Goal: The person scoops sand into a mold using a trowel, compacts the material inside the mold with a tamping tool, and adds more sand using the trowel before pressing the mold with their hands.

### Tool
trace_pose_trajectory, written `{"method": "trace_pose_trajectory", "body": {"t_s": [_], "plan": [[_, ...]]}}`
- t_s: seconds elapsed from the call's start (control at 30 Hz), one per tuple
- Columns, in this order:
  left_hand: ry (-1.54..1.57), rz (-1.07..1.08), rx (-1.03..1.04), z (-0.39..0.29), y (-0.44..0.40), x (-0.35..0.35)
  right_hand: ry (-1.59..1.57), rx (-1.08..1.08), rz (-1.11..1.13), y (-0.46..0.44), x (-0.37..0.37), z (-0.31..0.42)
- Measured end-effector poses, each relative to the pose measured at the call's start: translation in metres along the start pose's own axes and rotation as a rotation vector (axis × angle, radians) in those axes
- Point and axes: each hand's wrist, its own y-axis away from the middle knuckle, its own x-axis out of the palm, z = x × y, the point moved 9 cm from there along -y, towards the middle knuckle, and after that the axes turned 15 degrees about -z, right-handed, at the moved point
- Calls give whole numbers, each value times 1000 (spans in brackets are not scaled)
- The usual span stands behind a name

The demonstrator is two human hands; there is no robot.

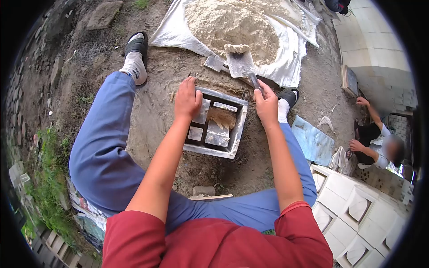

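My right hand (267, 103) is closed round the handle of a small hand shovel (239, 66). Its metal blade points away from me and carries some pale, damp-looking powder (237, 48) at its far end. Between my legs a rectangular metal mould (239, 129) sits on the ground. Inside it are several metal blocks, with dark gaps between them and a clump of tan material (222, 117) at the upper right. My left hand (187, 99) rests at the mould's upper left corner, fingers curled over the edge.
Beyond the mould a heap of pale powder (232, 27) lies on a white sheet (172, 33). A flat metal piece (215, 64) lies by the shovel. At right are a blue sheet (313, 140), stacked pale moulded blocks (357, 214) and another person (377, 143).
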Motion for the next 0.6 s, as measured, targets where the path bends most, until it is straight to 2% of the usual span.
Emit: {"method": "trace_pose_trajectory", "body": {"t_s": [0.13,0.33,0.4,0.6], "plan": [[95,-11,-39,7,1,1,-57,78,53,80,-54,22],[103,-32,66,5,1,-1,70,241,94,211,-109,51],[93,-49,88,8,4,1,120,344,106,250,-119,57],[93,-24,53,7,9,-4,102,445,75,326,-121,52]]}}
